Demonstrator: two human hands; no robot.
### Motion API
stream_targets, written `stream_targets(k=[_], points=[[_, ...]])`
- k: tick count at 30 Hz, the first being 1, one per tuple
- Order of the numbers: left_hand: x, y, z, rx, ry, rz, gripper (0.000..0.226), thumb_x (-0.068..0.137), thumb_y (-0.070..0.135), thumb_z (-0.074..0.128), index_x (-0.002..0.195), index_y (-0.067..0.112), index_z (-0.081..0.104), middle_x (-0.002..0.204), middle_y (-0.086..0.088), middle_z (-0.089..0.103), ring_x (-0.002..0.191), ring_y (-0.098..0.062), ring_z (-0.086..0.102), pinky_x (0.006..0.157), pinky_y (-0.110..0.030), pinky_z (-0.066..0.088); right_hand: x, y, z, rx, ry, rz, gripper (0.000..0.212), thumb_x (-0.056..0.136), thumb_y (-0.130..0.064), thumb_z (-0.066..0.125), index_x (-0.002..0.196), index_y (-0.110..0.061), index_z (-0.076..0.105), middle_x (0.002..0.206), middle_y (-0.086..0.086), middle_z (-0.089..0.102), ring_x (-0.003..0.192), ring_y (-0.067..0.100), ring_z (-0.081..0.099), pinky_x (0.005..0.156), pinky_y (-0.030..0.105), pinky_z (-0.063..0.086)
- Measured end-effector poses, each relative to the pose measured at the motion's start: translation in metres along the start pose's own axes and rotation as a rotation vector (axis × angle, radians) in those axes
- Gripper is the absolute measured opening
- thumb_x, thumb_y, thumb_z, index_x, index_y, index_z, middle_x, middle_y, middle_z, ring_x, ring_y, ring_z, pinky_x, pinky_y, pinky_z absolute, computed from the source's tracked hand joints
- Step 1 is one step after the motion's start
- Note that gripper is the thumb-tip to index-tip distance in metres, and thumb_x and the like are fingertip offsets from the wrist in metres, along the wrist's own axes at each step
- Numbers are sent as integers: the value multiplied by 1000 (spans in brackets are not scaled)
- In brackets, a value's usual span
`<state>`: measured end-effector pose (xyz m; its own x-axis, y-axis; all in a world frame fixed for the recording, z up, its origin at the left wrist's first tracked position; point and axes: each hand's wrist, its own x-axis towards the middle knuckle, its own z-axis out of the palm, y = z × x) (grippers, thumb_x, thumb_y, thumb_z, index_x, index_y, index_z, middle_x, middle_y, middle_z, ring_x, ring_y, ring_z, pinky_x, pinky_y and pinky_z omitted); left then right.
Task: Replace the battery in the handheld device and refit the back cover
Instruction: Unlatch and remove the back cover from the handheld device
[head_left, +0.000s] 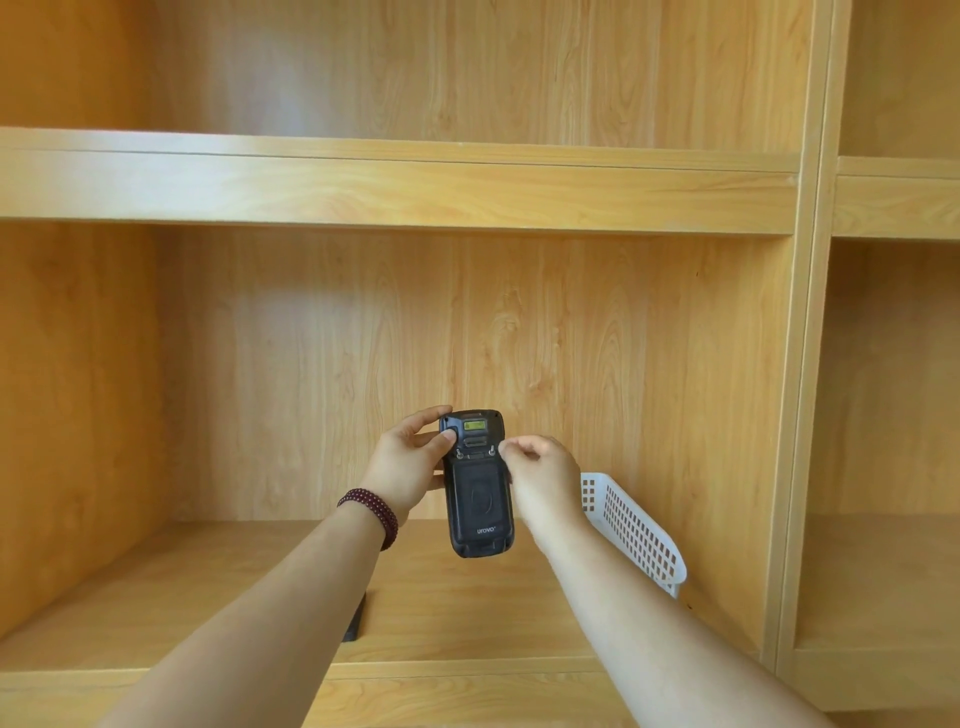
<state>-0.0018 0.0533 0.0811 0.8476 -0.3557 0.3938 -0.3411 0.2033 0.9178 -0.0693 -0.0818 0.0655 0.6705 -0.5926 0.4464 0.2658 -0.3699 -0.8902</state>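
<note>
A black handheld device (479, 499) is held upright in front of the shelf, its back facing me with the back cover (480, 501) in place. My left hand (410, 462) grips its upper left side, thumb on the top corner. My right hand (540, 473) touches the upper right edge, its fingertips pinched near the right latch screw (491, 451). A dark flat object (356, 621), perhaps a battery, lies on the shelf partly hidden under my left forearm.
A white perforated plastic basket (634, 530) stands on the wooden shelf board (457, 608) at the right, behind my right forearm. A shelf board (395, 182) runs above, and a vertical divider (800, 415) closes the right side.
</note>
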Motion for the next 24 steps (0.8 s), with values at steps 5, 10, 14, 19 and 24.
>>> stream_targets(k=[5,10,14,19,24], points=[[4,0,0,-12,-16,-30,28,96,8,57,120,21,62,93,-6,76,73,-14,72,66,-32,59,-3,2,-8,44,-129,27,10,89,-15,67,91,-25,66,101,-2,70,93,17,67,75,25,53],[5,-2,-2,7,-14,-46,26,96,8,58,119,20,63,86,-3,75,68,-13,71,61,-30,59,-13,7,-12,-434,-170,-364,26,85,-34,69,109,-28,62,128,-14,42,123,5,37,90,19,37],[5,-1,-1,9,-13,-49,25,95,9,59,117,20,65,91,-7,75,71,-18,70,60,-31,59,-27,3,-4,-729,-166,-500,45,83,-48,64,124,-30,55,150,-6,21,138,16,19,96,32,45],[5,-2,1,19,-4,-44,26,94,9,60,117,20,65,97,-10,75,77,-21,70,62,-32,59,-34,0,13,-804,-71,-403,57,77,-55,67,124,-28,48,145,4,24,133,24,25,97,34,42],[5,-3,2,-9,8,-51,25,94,7,60,115,20,66,88,-8,75,69,-15,70,58,-30,58,-39,2,28,-791,150,-476,54,64,-55,74,102,-24,53,117,6,45,105,28,48,83,38,44]])
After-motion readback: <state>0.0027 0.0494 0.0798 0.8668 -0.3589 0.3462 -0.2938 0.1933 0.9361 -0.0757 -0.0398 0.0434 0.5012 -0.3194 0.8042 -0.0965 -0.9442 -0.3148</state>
